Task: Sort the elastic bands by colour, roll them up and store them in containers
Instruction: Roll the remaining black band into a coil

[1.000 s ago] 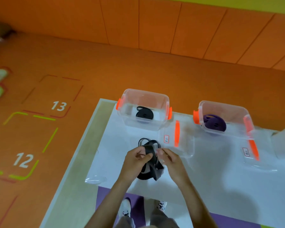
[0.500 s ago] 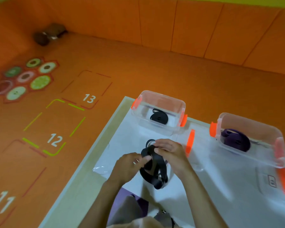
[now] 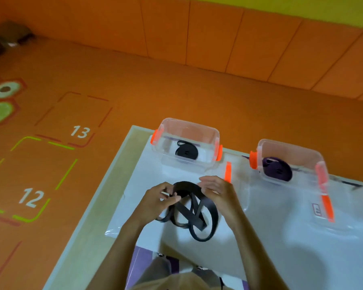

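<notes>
A black elastic band (image 3: 194, 216) lies in loose tangled loops on the white table cover, its top arch lifted between my hands. My left hand (image 3: 157, 203) pinches the band's left part. My right hand (image 3: 218, 195) grips its right part with curled fingers. Behind them stands a clear container (image 3: 189, 126) with orange latches, holding a rolled black band (image 3: 186, 152). To the right a second clear container (image 3: 289, 149) holds a rolled purple band (image 3: 278, 169).
Two clear lids with orange clips lie flat on the table: one (image 3: 227, 171) right of my right hand, another (image 3: 323, 208) at the right. The table's left edge (image 3: 105, 191) borders an orange floor with numbered squares. A purple mat (image 3: 138, 260) lies below.
The band has opened from a tight bundle into wider loose loops. My hands have spread slightly apart on its top arch. The camera view has shifted.
</notes>
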Motion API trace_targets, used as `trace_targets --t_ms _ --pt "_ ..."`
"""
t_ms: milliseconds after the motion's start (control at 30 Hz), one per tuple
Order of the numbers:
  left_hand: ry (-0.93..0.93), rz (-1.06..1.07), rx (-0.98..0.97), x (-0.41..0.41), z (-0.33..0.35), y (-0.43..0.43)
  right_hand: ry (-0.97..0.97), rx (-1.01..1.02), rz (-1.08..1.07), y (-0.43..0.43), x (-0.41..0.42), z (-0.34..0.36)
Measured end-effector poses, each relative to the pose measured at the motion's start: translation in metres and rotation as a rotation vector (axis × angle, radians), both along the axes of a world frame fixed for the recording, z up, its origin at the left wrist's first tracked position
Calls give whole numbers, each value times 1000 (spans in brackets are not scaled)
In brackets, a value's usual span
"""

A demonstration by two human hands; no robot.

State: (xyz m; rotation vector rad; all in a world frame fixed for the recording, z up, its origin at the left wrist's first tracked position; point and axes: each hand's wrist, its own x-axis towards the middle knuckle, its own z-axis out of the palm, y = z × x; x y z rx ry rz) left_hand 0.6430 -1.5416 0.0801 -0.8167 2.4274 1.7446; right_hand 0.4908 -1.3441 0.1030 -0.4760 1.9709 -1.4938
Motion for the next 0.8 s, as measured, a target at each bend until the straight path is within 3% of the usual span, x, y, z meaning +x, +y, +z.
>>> trace_targets --t_ms 167,300,467,600,800 --pt "98 -93 -176 -15 6 -9 127 130 -77 -31 26 14" --pt "163 30 -182 -20 6 -7 298 229 -235 -48 44 12" --pt "279 -41 -214 -21 11 -20 187 260 -222 -64 60 16" --pt "319 -152 -59 -16 12 -29 170 261 -291 -64 62 18" --pt "446 -102 -27 -16 22 -29 -10 36 -411 -60 64 33"
